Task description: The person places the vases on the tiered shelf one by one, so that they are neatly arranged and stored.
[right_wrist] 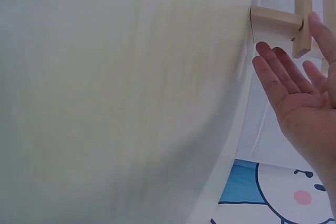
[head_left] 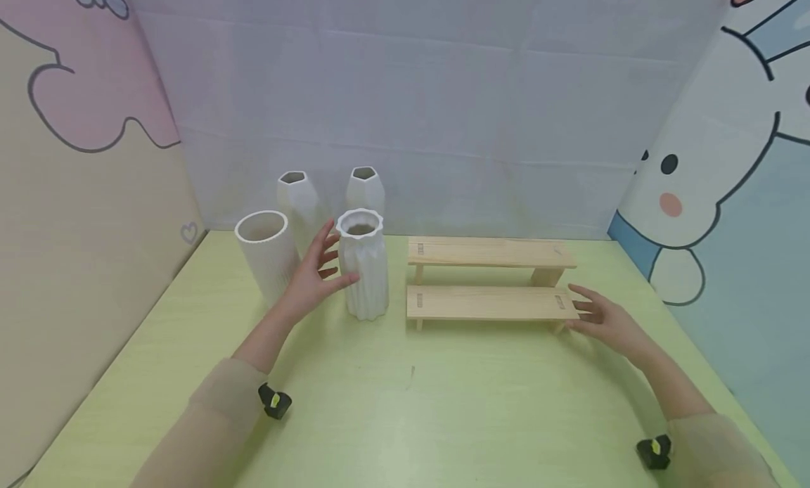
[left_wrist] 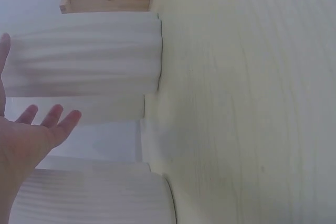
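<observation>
Just right of a loosely spread left hand (head_left: pixel 309 275), head view, stands a fluted white vase (head_left: pixel 370 280); a spread right hand (head_left: pixel 607 324) flanks a two-tier pale-wood shelf (head_left: pixel 487 303). Left wrist: pale-green tabletop (left_wrist: pixel 247 103) beneath. Right wrist: tabletop edge (right_wrist: pixel 242 98) behind that hand.

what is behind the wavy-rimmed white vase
In the head view, a white vase with an angular mouth stands behind the wavy-rimmed vase. Its upper part shows; its lower body is covered there.

Left grip (head_left: pixel 308 278) spread, right grip (head_left: pixel 607 323) relaxed, arms (head_left: pixel 211 411) outstretched
</observation>
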Demonstrator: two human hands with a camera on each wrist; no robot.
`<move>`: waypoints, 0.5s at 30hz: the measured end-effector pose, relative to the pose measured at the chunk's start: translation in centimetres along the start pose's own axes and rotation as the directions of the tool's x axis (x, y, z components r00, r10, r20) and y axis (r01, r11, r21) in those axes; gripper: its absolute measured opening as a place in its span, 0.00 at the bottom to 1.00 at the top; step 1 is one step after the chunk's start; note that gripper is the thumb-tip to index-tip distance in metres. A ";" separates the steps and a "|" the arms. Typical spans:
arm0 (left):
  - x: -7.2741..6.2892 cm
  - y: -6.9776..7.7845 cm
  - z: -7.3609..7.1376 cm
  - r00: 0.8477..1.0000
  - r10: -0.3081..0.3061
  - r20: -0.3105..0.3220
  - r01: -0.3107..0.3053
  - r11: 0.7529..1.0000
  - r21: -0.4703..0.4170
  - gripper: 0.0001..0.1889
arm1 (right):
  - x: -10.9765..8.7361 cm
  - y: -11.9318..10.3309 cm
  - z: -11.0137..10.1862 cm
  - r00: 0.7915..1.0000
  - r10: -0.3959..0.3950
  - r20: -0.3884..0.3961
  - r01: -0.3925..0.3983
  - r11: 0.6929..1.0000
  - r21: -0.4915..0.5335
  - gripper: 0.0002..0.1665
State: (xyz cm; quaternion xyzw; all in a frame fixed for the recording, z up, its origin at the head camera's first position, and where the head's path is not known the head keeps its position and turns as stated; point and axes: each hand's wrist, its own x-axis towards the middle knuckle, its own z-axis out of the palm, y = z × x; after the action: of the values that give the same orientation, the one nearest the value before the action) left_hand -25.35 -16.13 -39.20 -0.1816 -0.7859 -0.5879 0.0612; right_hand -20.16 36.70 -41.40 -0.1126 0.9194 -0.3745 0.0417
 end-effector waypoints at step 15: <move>0.7 1.6 -0.3 0.983 -0.124 0.138 0.139 0.985 -0.104 0.50 | 0.8 0.8 -0.4 0.995 0.056 0.084 -0.068 0.987 0.147 0.46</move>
State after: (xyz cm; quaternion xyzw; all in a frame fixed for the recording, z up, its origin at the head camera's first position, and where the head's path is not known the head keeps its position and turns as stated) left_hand -25.44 -15.92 -37.48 -0.1707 -0.7638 -0.6211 -0.0398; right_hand -21.13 37.39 -41.67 -0.0952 0.8895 -0.4360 0.0985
